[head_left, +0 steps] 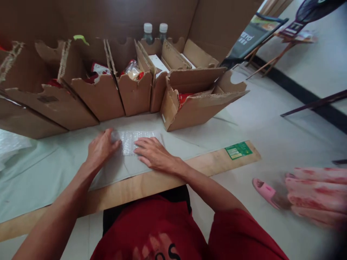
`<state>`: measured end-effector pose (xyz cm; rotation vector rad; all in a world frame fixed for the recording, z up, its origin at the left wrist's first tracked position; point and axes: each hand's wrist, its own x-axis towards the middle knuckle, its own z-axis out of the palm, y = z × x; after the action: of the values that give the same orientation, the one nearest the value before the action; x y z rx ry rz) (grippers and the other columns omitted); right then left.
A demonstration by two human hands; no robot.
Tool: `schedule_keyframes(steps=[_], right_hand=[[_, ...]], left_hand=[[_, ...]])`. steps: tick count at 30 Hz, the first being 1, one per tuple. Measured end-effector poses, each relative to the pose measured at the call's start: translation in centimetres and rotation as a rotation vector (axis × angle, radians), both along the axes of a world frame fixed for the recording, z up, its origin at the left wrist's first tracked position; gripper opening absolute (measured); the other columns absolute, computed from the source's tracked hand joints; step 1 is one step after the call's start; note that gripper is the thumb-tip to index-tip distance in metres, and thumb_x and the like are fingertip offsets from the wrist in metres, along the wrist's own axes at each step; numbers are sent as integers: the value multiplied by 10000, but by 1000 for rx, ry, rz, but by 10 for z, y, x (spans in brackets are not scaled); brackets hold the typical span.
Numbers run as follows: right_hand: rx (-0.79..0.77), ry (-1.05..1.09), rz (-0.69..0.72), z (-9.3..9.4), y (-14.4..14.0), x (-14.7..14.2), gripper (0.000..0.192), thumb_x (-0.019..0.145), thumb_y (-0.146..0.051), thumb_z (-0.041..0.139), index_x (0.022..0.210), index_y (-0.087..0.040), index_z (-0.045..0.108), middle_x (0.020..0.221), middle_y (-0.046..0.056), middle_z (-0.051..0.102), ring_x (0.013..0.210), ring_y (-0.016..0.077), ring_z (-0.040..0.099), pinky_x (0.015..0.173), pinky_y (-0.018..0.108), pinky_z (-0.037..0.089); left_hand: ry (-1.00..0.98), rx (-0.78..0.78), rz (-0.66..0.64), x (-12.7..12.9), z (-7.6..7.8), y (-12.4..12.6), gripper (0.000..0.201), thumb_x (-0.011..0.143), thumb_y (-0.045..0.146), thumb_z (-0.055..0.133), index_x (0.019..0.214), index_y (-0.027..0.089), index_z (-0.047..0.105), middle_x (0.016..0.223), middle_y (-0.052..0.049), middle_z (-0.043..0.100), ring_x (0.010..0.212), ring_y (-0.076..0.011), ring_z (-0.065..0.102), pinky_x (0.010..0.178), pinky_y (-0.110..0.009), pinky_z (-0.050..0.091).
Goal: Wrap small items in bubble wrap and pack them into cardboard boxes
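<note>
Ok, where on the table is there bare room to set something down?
Bare cover left of the left hand, and right of the right hand up to the green label. The back is crowded with open cardboard boxes; bubble wrap lies between the hands.

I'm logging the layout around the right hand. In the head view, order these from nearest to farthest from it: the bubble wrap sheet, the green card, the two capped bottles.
1. bubble wrap sheet: under the fingers of the right hand, on the table.
2. green card: farther right, on the table's bare wooden edge.
3. two capped bottles: at the back, behind the cardboard boxes.
</note>
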<state>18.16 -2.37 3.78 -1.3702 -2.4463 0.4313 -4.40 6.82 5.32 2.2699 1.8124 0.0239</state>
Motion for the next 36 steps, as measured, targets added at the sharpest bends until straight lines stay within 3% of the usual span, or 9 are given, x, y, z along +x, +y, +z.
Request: schedule_keyframes(steps=[4,8,11,14,16,19,24,29,36], right_hand=[[-11,-89,-194,-11,-24,37,298,1049,-280,632,1331,-222,708,1534,121,636,1458,306,538,1138,514,464],[9,-78,-326,-5,-60,80,264,1073,-291,572,1241,-188,748,1393,124,732,1345,316,638,1088,522,496],[109,-11,-328,7,-65,81,235,1074,-283,564,1156,-208,772,1262,98,787,1293,297,671,1089,506,503],[180,43,-290,17,-43,49,244,1073,-239,554,1212,-201,751,1335,108,754,1335,274,641,1127,480,500],[154,18,-152,16,-20,17,270,1054,-189,562,1276,-180,717,1431,113,702,1400,262,592,1154,460,502],[94,-74,51,1,5,-18,324,1024,-140,580,1327,-172,688,1496,107,661,1459,239,544,1184,406,508],[76,-108,28,-27,-23,25,399,1100,-207,465,1462,-151,622,1581,129,598,1521,279,501,1221,497,480],[83,-15,-239,-19,-54,79,379,1121,-258,414,1373,-204,691,1448,100,708,1398,267,617,1128,505,529],[-3,-160,-295,-7,7,39,349,1012,-173,567,1340,-150,684,1334,174,715,1236,319,597,1008,466,475]], left_hand=[[44,-48,-31,2,-4,-9,603,966,318,483,1552,177,492,1022,-135,784,993,-361,746,836,-431,539],[42,-71,-38,-24,1,-36,629,973,384,498,1573,199,461,901,-73,755,844,-310,738,739,-392,524],[12,60,-6,-43,7,-54,676,988,518,517,1589,220,436,1073,-111,755,897,-323,734,711,-425,559],[-95,385,-94,-41,5,-63,674,1021,559,503,1585,194,447,1447,-215,611,1258,-421,648,975,-575,568],[-195,494,-270,-28,-6,-65,633,1045,509,501,1567,153,457,1586,-246,495,1443,-424,528,1149,-584,481],[-218,408,-499,-11,-36,-67,645,1086,478,400,1604,96,367,1633,-266,463,1542,-377,443,1224,-556,411],[-62,281,-488,-29,-68,-74,660,1084,515,349,1612,120,388,1701,-221,405,1618,-380,314,1319,-603,176],[-139,231,-499,-49,-49,-62,563,1094,464,340,1557,181,491,1696,-193,418,1594,-371,350,1278,-598,253],[106,51,-350,-26,-7,-12,520,939,244,494,1435,146,614,1275,-192,732,1192,-404,648,998,-550,489]])
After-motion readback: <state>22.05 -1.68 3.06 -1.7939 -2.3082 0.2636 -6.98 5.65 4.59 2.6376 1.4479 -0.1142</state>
